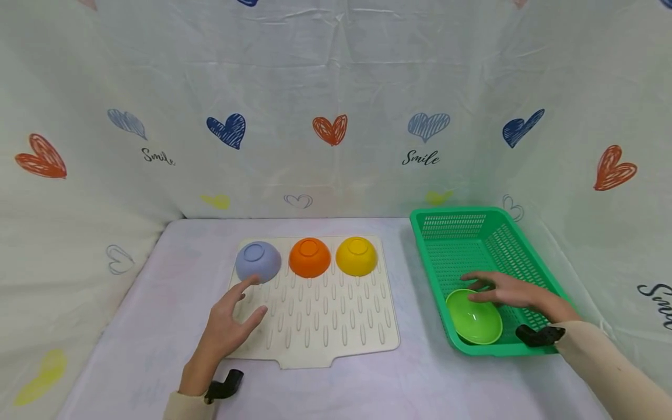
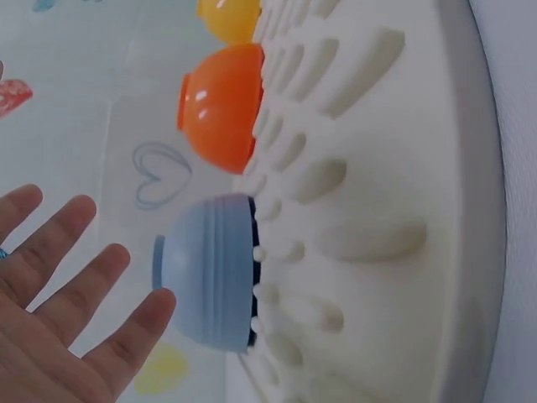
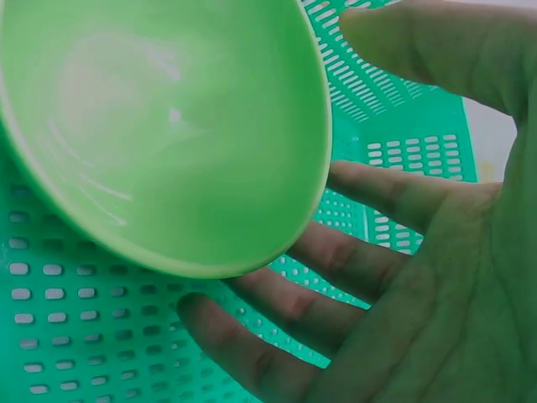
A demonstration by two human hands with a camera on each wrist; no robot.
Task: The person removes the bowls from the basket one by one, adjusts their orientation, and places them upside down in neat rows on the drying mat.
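In the green basket (image 1: 427,274), a light green bowl (image 1: 475,318) stands with its hollow side up, somewhat tilted. My right hand (image 1: 506,290) reaches over its far edge. In the right wrist view several fingertips pass behind the bowl's rim (image 3: 330,109), while the thumb (image 3: 419,42) stays apart from it. Whether those fingers touch the bowl is hidden. My left hand (image 1: 228,324), fingers spread and holding nothing, hovers over the left side of the cream drying mat (image 1: 325,326). Nearest to it is an upside-down blue bowl (image 1: 259,262), which it appears not to grip.
An orange bowl (image 1: 310,258) and a yellow bowl (image 1: 357,256) sit upside down beside the blue one along the mat's far edge. Raised ridges cover the mat. A pale cloth covers the table (image 1: 142,326), and a heart-printed curtain (image 1: 278,76) hangs behind and at the sides.
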